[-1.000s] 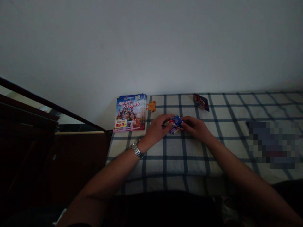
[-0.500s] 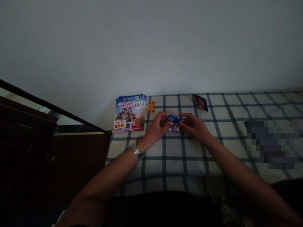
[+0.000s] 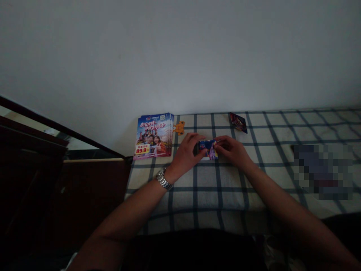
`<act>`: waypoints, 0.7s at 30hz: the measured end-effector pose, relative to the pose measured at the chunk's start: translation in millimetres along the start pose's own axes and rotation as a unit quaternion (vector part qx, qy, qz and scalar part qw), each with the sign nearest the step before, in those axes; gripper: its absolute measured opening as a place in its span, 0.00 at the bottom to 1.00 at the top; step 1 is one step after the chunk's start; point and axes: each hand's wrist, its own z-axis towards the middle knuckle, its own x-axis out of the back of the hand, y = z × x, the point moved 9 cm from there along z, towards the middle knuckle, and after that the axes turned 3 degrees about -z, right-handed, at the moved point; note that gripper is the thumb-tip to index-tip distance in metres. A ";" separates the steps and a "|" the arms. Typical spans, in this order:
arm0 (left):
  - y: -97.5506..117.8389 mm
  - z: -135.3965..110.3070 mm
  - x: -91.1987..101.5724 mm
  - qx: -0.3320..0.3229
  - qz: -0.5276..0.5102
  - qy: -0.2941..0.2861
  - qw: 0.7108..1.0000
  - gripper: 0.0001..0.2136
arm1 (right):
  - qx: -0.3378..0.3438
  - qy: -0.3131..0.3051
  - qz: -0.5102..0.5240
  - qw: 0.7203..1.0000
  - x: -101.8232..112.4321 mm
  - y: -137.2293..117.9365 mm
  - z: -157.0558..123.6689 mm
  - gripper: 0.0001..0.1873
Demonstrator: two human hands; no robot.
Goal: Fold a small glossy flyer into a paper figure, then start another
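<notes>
Leaflet (image 3: pixel 210 149) in pinch grip of left hand (image 3: pixel 187 151) and right hand (image 3: pixel 233 151), forearms (image 3: pixel 134 207) convergent.

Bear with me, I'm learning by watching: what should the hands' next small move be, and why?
I'd probably have the right hand press along the right edge of the small printed paper to flatten it: the left hand holds the paper's left side, which should steady it, and the right hand pinches it near the upper right corner.

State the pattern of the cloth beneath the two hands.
The cloth has a blue-grey grid on off-white; head view shows it.
</notes>
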 end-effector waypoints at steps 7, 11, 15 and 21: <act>4.2 0.0 -9.5 -0.020 0.015 -0.048 0.999 0.16 | 0.011 -0.017 -0.030 0.999 -4.5 -1.7 -1.8 0.19; 3.1 0.1 -9.8 -0.007 0.015 -0.042 0.999 0.13 | 0.015 -0.011 -0.058 0.998 -4.5 -0.9 -1.7 0.19; 0.5 -0.1 -9.5 0.005 0.006 -0.033 0.999 0.10 | 0.030 0.023 -0.110 0.993 -0.6 -6.9 -1.4 0.17; -5.0 -0.6 -10.1 0.020 0.016 -0.035 0.999 0.09 | 0.098 0.047 -0.198 0.974 -0.6 -24.8 -4.8 0.13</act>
